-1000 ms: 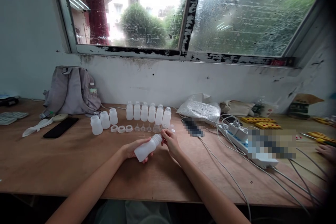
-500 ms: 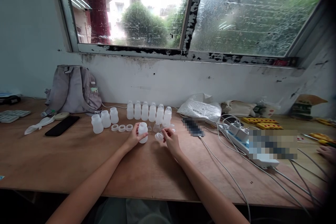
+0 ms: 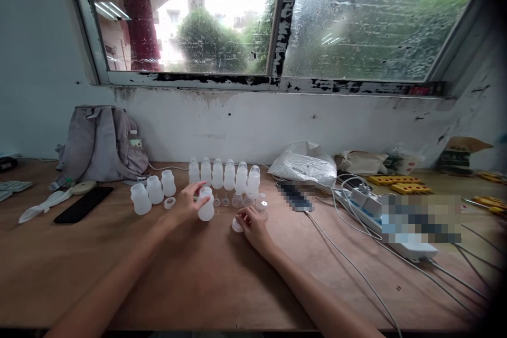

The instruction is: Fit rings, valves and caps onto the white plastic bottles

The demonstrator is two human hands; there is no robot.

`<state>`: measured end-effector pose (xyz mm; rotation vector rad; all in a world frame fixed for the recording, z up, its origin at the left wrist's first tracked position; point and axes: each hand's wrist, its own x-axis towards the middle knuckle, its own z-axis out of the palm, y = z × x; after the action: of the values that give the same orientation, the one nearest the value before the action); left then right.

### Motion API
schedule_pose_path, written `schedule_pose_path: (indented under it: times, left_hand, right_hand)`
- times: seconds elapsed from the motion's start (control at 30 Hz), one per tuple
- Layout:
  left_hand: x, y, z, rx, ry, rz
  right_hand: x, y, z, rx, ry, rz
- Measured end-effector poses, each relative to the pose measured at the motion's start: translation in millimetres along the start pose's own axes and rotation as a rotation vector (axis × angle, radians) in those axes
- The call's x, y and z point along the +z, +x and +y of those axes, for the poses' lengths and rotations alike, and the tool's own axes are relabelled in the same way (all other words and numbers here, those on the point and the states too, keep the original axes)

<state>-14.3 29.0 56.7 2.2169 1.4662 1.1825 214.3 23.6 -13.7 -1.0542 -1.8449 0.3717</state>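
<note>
An uncapped, frosted baby bottle (image 3: 206, 211) stands upright on the table. My left hand (image 3: 186, 204) is beside it, fingers spread, with the thumb reaching in front of the bottle. Farther right, the fingers of my right hand (image 3: 252, 224) close on a small translucent round cap (image 3: 237, 225), low over the tabletop. Behind the hands are small clear nipples (image 3: 225, 200) and clear domed covers (image 3: 237, 200). One white collar ring (image 3: 170, 203) lies left of my left hand. Three open bottles (image 3: 141, 200) stand at the left, and several capped bottles (image 3: 217, 174) form a row at the back.
Left on the wooden table (image 3: 190, 274) are a black phone (image 3: 83, 205) and a grey backpack (image 3: 103, 142). To the right lie a plastic-wrapped package (image 3: 304, 162), a white power strip (image 3: 407, 240) with trailing cables, and yellow trays (image 3: 396, 182).
My left hand has loosened its grip on the bottle, its fingers now spread. My right hand has moved nearer to me with the round cap. The view has shifted slightly.
</note>
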Motion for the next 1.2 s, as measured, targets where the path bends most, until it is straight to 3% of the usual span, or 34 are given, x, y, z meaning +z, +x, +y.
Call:
schedule_pose_path:
  times: [0.17, 0.27, 0.43, 0.67, 0.77, 0.83, 0.93, 1.03, 1.13, 1.2]
  left_hand:
    - [-54.8, 39.1, -43.9, 0.118, 0.283, -0.043]
    - [-74.0, 66.5, -71.5, 0.11, 0.421, -0.083]
    - [-71.7, 96.9, -108.5, 0.018, 0.545, -0.155]
    - [-54.5, 96.6, -129.3, -0.074, 0.645, -0.198]
    - [-54.0, 92.5, -124.0, -0.106, 0.699, -0.166]
    - [-52.7, 87.2, -111.5, -0.076, 0.719, -0.085]
    - [-42.5, 67.2, -79.6, 0.156, 0.647, 0.042]
    - [-20.0, 29.0, -44.1, 0.31, 0.413, -0.13]
    - [7.6, -12.0, -21.5, 0.318, 0.274, -0.304]
    - [23.0, -29.7, -15.9, 0.289, 0.217, -0.356]
  right_hand:
    - [5.4, 0.2, -1.3, 0.004, -0.113, -0.09]
    - [9.6, 3.1, -3.8, -0.036, -0.149, -0.14]
    - [19.5, 9.8, -8.7, -0.056, -0.19, -0.2]
    - [27.4, 18.5, -12.5, -0.088, -0.159, -0.271]
    - [27.9, 19.6, -15.8, -0.086, -0.181, -0.319]
    - [28.0, 19.4, -16.7, -0.083, -0.214, -0.345]
    - [28.8, 19.2, -14.0, -0.076, -0.233, -0.364]
    - [32.7, 19.9, -7.8, -0.091, -0.188, -0.382]
    - [40.9, 21.9, -3.3, -0.12, -0.085, -0.386]
    - [47.5, 24.3, -3.5, -0.13, -0.002, -0.383]
